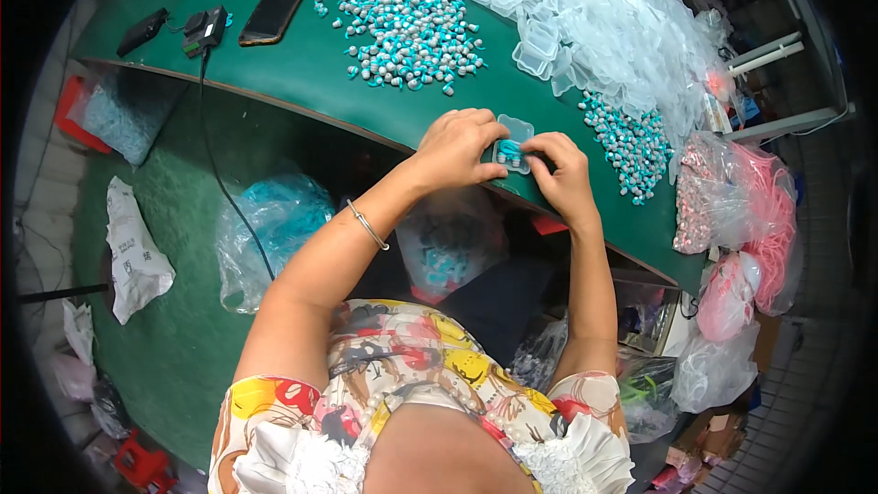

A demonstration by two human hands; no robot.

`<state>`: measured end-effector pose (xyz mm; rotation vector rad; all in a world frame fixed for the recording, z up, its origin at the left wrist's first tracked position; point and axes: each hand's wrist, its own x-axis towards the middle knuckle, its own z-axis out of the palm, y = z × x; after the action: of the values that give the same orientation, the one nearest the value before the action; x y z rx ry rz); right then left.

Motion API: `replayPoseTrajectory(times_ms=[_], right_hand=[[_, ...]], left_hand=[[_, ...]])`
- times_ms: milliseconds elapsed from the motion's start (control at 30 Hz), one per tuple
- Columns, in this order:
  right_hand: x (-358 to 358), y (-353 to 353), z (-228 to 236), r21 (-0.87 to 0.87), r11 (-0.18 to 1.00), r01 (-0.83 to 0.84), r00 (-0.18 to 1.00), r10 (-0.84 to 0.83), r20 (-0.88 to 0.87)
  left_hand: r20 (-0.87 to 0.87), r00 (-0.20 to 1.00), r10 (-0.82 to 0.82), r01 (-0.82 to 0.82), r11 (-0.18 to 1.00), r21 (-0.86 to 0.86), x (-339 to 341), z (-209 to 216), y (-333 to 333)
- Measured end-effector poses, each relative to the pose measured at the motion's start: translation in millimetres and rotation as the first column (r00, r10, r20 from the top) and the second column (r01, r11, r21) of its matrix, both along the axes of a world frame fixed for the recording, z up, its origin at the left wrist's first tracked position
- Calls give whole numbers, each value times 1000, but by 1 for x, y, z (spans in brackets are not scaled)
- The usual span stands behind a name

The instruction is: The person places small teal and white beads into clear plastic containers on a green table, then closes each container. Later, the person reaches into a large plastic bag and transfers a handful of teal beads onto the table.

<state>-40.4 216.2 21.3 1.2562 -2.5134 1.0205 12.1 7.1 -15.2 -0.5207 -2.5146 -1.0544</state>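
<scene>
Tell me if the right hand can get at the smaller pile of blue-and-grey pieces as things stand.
Probably yes: the pile lies just right of the right hand, with only bare table seen between, though its fingers are busy at the box.

Lettering stands on the white sack (134, 247) lying on the green floor (165, 348) at the person's left; large dark characters, set well apart, run in a slanting row across its middle; a shorter line of much smaller dark print sits just above them, too small to read; the sack's surface is creased; on the small black corded device (203, 32) on the desk (302, 82), any marking is too tiny to tell.
</scene>
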Motion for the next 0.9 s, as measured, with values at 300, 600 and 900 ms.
replayPoseTrajectory(times_ms=[300, 600, 900], right_hand=[[-2, -1, -7, -83, 996, 33, 998, -29, 48], [-28, -1, -5, 43, 994, 101, 954, -109, 278], [-7, 9, 3, -26, 998, -54, 993, 51, -103]], left_hand=[[-10, 1000, 4, -4, 1000, -1, 0, -2, -1], [56, 998, 6, -7, 1000, 23, 3, 8, 1], [-63, 998, -14, 14, 1000, -6, 3, 0, 2]])
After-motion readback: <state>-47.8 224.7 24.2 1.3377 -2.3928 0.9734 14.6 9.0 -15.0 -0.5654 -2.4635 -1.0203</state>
